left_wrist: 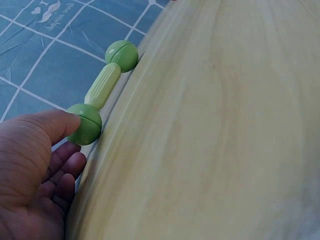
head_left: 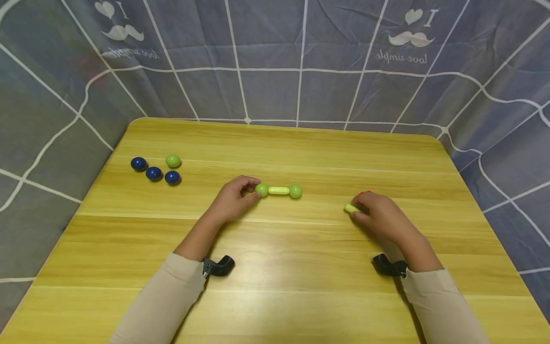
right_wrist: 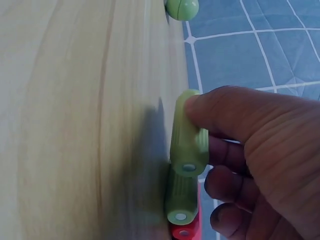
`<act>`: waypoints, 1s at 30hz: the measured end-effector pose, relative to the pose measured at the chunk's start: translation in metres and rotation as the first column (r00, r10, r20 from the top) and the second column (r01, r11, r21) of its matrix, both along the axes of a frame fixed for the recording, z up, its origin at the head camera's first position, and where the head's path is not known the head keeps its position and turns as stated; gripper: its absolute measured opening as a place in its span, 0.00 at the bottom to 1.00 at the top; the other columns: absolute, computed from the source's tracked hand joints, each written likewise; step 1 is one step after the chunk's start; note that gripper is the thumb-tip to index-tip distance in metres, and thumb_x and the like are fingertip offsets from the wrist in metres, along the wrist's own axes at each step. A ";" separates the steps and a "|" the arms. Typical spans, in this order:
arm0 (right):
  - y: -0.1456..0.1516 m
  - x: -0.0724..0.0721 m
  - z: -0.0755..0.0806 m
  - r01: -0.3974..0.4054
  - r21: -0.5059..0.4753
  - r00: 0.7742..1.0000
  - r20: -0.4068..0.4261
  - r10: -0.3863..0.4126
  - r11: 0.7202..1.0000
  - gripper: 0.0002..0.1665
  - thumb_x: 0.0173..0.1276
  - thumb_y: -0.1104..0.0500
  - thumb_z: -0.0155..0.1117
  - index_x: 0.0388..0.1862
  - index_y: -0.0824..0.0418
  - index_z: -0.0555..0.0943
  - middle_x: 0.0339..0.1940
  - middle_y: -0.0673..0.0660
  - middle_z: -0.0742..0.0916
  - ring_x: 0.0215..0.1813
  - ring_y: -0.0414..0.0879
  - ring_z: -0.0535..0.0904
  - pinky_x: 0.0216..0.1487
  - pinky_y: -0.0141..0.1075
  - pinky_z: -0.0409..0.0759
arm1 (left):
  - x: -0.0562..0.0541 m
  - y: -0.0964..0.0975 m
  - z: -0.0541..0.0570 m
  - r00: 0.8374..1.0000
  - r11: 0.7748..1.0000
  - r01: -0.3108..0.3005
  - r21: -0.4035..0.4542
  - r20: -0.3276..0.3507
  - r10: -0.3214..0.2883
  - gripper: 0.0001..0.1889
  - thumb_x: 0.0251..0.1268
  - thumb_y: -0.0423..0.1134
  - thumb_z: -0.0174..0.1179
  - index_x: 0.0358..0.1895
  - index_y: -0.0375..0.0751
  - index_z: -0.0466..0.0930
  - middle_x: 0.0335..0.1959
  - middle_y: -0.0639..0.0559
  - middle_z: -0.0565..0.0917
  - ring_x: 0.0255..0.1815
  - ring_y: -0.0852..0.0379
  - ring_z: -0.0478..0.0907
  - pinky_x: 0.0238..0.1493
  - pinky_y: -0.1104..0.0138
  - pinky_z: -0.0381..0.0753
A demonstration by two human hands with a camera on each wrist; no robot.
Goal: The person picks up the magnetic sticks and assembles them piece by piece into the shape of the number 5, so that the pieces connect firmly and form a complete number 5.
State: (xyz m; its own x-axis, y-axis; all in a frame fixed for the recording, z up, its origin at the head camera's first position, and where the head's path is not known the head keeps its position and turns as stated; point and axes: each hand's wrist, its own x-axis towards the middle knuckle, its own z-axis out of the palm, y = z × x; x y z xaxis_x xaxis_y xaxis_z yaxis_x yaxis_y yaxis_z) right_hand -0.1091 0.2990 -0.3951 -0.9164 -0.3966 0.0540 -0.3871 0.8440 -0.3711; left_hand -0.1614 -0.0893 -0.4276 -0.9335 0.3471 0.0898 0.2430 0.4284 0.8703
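Note:
Near the middle of the table, two green balls are joined by a pale green ribbed rod, like a small dumbbell. My left hand pinches the near green ball between thumb and fingers; the far green ball is at the other end. On the right, my right hand pinches a loose pale green rod with a round silvery spot on its end. Close to it, in the right wrist view, are a second pale green rod and a red rod, partly hidden.
Several dark blue balls and one green ball lie together at the table's back left. The wooden table is bordered at the back and sides by a grey-blue curtain with white lines.

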 end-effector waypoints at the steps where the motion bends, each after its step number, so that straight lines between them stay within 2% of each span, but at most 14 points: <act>1: 0.000 0.000 0.001 0.004 -0.012 1.000 0.007 -0.004 1.000 0.08 0.67 0.62 0.69 0.45 0.61 0.83 0.38 0.53 0.84 0.36 0.47 0.77 0.40 0.46 0.76 | 0.000 0.000 0.000 1.000 1.000 -0.001 -0.001 0.001 0.001 0.17 0.68 0.34 0.63 0.59 0.36 0.79 0.52 0.45 0.79 0.51 0.49 0.76 0.54 0.58 0.76; 5: -0.003 0.000 0.004 0.025 -0.073 0.999 0.029 -0.023 0.997 0.07 0.68 0.63 0.68 0.44 0.61 0.82 0.37 0.53 0.83 0.35 0.46 0.75 0.39 0.44 0.76 | 0.000 -0.001 0.000 1.000 1.000 -0.002 -0.001 -0.005 0.002 0.18 0.68 0.34 0.63 0.59 0.35 0.79 0.51 0.45 0.80 0.51 0.48 0.77 0.54 0.57 0.76; 12: -0.005 0.000 0.007 0.042 -0.187 0.999 0.006 -0.041 0.982 0.07 0.68 0.65 0.68 0.43 0.60 0.83 0.32 0.50 0.80 0.33 0.45 0.73 0.34 0.38 0.73 | 0.000 -0.002 0.002 1.000 1.000 -0.002 0.001 -0.012 0.002 0.18 0.68 0.34 0.63 0.59 0.35 0.79 0.52 0.44 0.80 0.51 0.48 0.77 0.55 0.56 0.76; 17: -0.006 -0.002 0.004 0.092 -0.265 0.993 0.091 -0.070 0.960 0.07 0.70 0.62 0.67 0.44 0.61 0.83 0.33 0.51 0.83 0.36 0.46 0.76 0.35 0.35 0.76 | 0.000 -0.002 0.003 1.000 1.000 -0.003 -0.001 -0.006 0.003 0.18 0.68 0.34 0.63 0.59 0.35 0.79 0.52 0.44 0.80 0.51 0.48 0.76 0.54 0.56 0.76; 20: -0.007 -0.003 0.003 0.124 -0.317 0.985 0.151 -0.079 0.940 0.08 0.71 0.59 0.66 0.46 0.61 0.82 0.36 0.53 0.84 0.39 0.47 0.78 0.37 0.34 0.78 | -0.001 -0.002 0.003 1.000 1.000 -0.001 -0.001 -0.005 0.001 0.18 0.68 0.34 0.63 0.59 0.35 0.79 0.51 0.45 0.80 0.51 0.48 0.76 0.55 0.56 0.76; 23: -0.008 -0.003 0.001 0.145 -0.375 0.977 0.203 -0.072 0.915 0.09 0.72 0.58 0.65 0.47 0.61 0.81 0.37 0.55 0.84 0.37 0.49 0.78 0.34 0.35 0.79 | -0.001 -0.002 0.002 1.000 1.000 -0.002 -0.003 -0.003 0.002 0.18 0.68 0.34 0.63 0.59 0.35 0.79 0.51 0.45 0.80 0.51 0.49 0.76 0.54 0.56 0.76; 26: -0.009 -0.004 -0.001 0.166 -0.440 0.964 0.262 -0.050 0.883 0.10 0.73 0.58 0.64 0.48 0.62 0.80 0.36 0.57 0.83 0.34 0.51 0.78 0.31 0.36 0.79 | -0.001 -0.002 0.001 1.000 1.000 0.003 -0.011 -0.006 -0.003 0.18 0.68 0.35 0.62 0.59 0.35 0.79 0.51 0.45 0.80 0.51 0.49 0.76 0.54 0.57 0.76; 30: -0.008 -0.004 -0.003 0.187 -0.513 0.950 0.312 -0.021 0.838 0.11 0.74 0.60 0.61 0.49 0.65 0.78 0.38 0.59 0.83 0.34 0.53 0.78 0.32 0.37 0.79 | 0.000 -0.001 0.001 1.000 1.000 0.008 -0.014 -0.008 -0.008 0.18 0.68 0.35 0.62 0.59 0.35 0.78 0.52 0.45 0.80 0.51 0.48 0.76 0.54 0.57 0.76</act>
